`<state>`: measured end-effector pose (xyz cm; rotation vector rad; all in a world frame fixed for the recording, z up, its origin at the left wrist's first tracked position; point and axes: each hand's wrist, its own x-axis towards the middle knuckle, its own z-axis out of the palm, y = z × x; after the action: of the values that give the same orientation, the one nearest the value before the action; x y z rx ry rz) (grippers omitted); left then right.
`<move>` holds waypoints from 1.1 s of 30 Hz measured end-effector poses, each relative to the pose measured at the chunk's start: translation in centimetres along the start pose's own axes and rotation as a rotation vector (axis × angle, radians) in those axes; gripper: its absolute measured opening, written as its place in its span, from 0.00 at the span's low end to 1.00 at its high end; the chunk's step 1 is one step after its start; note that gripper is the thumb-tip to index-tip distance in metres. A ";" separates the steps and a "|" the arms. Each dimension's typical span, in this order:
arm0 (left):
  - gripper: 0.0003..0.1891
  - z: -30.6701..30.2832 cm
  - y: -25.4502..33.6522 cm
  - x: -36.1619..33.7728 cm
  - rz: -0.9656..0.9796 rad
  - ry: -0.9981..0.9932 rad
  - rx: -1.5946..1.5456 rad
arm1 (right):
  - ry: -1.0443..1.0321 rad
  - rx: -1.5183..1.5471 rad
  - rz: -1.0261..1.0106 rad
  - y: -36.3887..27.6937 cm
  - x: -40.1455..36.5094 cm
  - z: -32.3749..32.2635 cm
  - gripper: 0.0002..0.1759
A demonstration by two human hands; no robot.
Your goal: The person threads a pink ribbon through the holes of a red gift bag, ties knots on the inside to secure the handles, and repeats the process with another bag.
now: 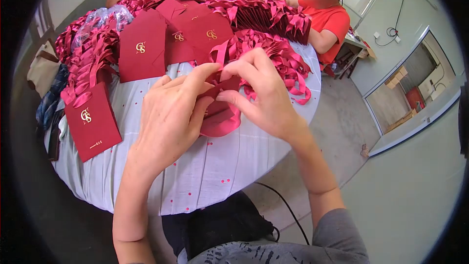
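Observation:
Over the near part of the table, both my hands work on a dark red paper bag. Fingers and thumb of my left hand are closed on its top edge. My right hand pinches at the same edge, where a pink ribbon is attached; the exact point of grip is partly hidden by the fingers. A loop of that ribbon hangs below the hands. Just beyond lie flat red bags with gold lettering, partly overlapping.
Bundles of ribboned bags cover the far side of the round table with its white cloth. Another red bag lies at the left edge near clear plastic wrap. A person in red and other people sit around the table.

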<state>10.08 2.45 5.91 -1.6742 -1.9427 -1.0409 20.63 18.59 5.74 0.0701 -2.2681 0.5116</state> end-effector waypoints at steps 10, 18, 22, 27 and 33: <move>0.18 0.1 0.3 0.0 0.046 0.045 0.010 | -0.633 0.246 -0.015 1.6 4.9 -2.5 0.12; 0.14 0.0 0.9 -0.1 0.059 0.020 -0.008 | -1.118 0.217 0.173 1.1 9.4 -2.8 0.16; 0.12 -0.1 1.2 -0.1 0.056 -0.006 -0.011 | -1.162 0.193 0.136 0.8 9.9 -2.3 0.14; 0.11 -0.2 1.0 0.0 0.035 0.006 -0.025 | -0.870 0.270 0.210 1.8 7.1 -1.5 0.13; 0.10 -0.2 1.0 0.1 0.044 0.014 -0.020 | -0.472 0.864 0.400 3.8 5.9 -0.7 0.10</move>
<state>11.01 2.45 6.39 -1.7076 -1.8840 -1.0569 16.28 23.01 9.13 0.1836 -2.3281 1.8200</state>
